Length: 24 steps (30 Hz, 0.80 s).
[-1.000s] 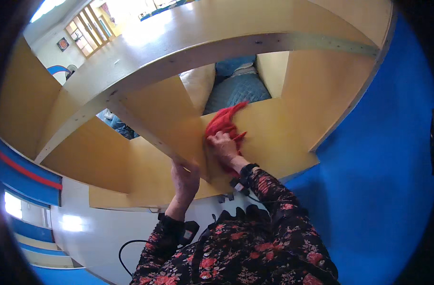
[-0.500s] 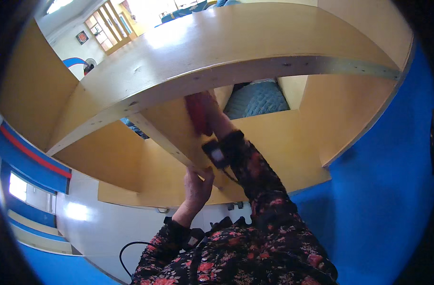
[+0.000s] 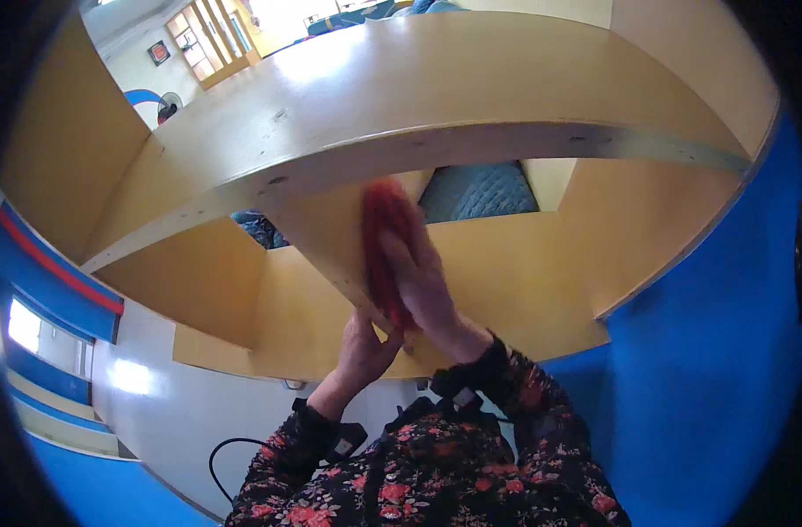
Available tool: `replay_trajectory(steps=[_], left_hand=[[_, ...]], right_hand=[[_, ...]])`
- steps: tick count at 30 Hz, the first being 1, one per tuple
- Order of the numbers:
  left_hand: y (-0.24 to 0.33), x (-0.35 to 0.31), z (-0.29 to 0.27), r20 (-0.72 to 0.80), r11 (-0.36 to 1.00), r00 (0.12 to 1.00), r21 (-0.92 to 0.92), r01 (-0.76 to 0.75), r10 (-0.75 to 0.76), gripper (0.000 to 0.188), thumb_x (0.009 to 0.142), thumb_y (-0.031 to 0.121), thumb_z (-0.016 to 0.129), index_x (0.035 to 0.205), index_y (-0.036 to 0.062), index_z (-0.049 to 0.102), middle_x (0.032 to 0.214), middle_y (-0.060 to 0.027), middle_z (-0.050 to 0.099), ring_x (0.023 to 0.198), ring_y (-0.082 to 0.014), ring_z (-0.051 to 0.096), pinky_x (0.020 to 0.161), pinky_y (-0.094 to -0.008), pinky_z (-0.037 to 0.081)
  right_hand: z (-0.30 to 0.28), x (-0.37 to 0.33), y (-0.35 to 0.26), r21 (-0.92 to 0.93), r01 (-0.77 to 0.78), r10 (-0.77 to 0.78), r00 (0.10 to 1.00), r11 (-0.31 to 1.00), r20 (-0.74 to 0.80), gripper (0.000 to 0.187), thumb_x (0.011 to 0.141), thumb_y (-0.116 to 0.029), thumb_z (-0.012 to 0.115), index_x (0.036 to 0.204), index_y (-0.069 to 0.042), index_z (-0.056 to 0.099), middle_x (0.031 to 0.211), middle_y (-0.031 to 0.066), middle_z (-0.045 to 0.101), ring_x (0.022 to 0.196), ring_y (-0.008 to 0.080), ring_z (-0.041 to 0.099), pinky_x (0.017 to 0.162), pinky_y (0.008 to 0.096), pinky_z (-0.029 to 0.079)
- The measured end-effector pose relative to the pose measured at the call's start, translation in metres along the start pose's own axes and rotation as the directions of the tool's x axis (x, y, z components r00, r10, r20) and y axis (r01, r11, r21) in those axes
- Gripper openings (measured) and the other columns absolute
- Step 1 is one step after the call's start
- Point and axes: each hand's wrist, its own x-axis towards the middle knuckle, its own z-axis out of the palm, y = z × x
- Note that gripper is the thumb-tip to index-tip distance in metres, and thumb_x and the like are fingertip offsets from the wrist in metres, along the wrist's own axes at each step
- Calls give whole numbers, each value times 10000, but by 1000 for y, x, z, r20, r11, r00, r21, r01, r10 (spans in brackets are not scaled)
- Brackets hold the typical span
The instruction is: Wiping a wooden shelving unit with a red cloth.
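Both hands are at the upright divider [image 3: 317,237]: the left hand [image 3: 364,353] grips its front edge near the lower end, thumb on the right, while the right hand [image 3: 425,285], fingers together, holds a blurred red cloth [image 3: 382,250] against the divider's right face. Blue quilted bedding [image 3: 480,191] shows beyond and right of the divider; a wooden shelf [image 3: 419,75] spans above it.

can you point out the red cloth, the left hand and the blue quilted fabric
Red cloth [image 3: 378,246], head view: middle of its visible part.
Left hand [image 3: 364,351], head view: back of the hand.
Blue quilted fabric [image 3: 480,193], head view: middle of its visible stretch.
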Motion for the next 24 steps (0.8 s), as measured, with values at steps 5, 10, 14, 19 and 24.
replay_trajectory(steps=[5,10,14,19,24], left_hand=[[-3,2,-8,156,998,986,-25,-52,55,626,769,103,666,1277,-13,319,1221,-200,443,1118,-301,475,931,-393,394],[2,1,-7,85,976,983,-159,-149,163,663,711,67,655,1277,-4,319,1197,-213,458,1103,-354,483,913,-406,411],[3,-2,-6,6,963,993,-246,-112,117,551,767,98,641,1235,4,365,1191,-191,474,1125,-301,462,959,-410,362],[7,1,7,-172,974,985,-225,-28,-12,432,776,74,612,1155,-3,417,1024,-211,548,954,-371,551,813,-427,438],[10,5,10,-184,984,982,-162,-71,40,366,793,89,608,1104,-6,440,973,-206,568,871,-373,572,751,-424,455]], right_hand=[[31,19,-25,-139,337,-318,938,931,141,529,943,-164,410,1413,-45,200,1379,81,315,1294,197,268,1080,331,216],[-19,-41,70,307,-152,214,961,939,-178,585,908,-200,453,1414,-32,211,1448,157,244,1355,261,213,1092,340,195],[-85,-96,151,-184,-354,318,927,917,-198,531,887,-194,494,1370,-66,315,1363,161,391,1271,275,375,1059,371,278],[-110,-79,108,-583,-307,364,931,752,-22,454,848,-179,542,1280,-96,431,1235,150,503,1115,305,517,961,416,385],[-124,-76,120,-910,402,168,908,-97,383,456,790,-234,535,1229,-117,491,1186,100,516,1086,275,469,903,452,342]])
